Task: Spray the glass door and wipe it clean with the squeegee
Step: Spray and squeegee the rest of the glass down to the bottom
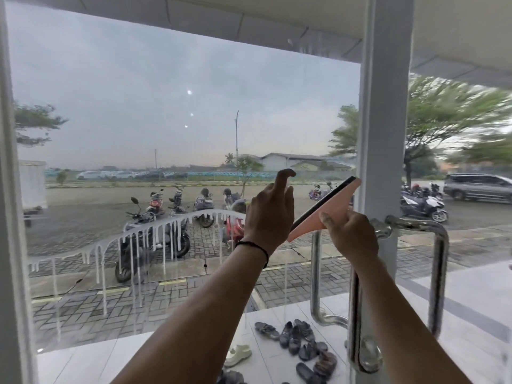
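both forearms reach up from the bottom edge toward the glass door (166,106).

right hand (350,231) is clenched round the base of the pink squeegee (329,207), thumb on its face. the squeegee is tilted, black rubber blade along the upper-left edge, top corner just beside the white door frame post (386,120). cannot tell if the blade is touching the glass.

left hand (270,209) holds nothing: fingers loosely spread and raised, index finger hooked over at the tip. it sits just left of the squeegee blade, close to it; contact with the blade not clear. black cord bracelet (256,246) on the left wrist.

chrome door handle (357,300) runs vertically right behind the right forearm. a second chrome bar (439,273) on the far side of the post.

on the glass: a wavy line of white foam (138,231) runs from low at the left edge up to near the left hand, with many thin drips running down from it. glass above that line looks clear, a few small light spots reflected in it.

through the glass, near: white tiled porch with a scatter of sandals (296,339), dark ones plus one pale pair.

farther: brick paving with parked motorbikes (155,231) in a row, more to the right of the post. a silver car (478,187) at right, blurred. trees both sides, low building and fence at the back, grey overcast sky.
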Motion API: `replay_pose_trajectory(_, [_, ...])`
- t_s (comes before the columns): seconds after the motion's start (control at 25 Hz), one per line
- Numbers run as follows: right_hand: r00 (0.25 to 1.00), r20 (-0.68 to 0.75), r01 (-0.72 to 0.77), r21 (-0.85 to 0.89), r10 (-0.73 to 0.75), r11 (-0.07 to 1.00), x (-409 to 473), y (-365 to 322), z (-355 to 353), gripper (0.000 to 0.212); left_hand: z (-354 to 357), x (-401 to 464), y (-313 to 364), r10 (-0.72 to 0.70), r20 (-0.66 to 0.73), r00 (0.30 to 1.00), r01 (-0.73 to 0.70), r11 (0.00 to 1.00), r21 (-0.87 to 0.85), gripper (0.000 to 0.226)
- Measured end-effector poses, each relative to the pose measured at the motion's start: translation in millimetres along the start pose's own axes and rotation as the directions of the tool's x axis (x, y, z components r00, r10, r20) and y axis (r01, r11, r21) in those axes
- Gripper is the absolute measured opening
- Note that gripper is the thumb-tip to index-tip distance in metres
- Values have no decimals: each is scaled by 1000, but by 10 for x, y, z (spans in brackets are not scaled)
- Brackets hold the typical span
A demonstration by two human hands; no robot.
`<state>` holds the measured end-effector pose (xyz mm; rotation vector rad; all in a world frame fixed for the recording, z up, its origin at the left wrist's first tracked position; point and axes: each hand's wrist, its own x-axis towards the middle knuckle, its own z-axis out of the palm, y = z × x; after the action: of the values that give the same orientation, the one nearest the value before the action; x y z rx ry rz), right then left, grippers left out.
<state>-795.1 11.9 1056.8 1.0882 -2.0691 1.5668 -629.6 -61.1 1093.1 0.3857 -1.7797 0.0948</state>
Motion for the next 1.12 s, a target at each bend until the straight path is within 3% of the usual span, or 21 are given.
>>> replay_pose_trajectory(0.32, [1000,5,10,-16,-10,1000,-60,210,-133,61,240,76,54,-46,-48,998,48,997,57,22])
replay_pose_trajectory(0.6, [1000,1,10,10,-10,1000,-144,267,-21,53,342,55,126,2,62,998,-2,1000,6,22])
replay_pose_trajectory(1.12, [993,-60,-107,-59,104,992,-181,718,-150,55,774,-2,300,14,122,992,3,991,-132,21])
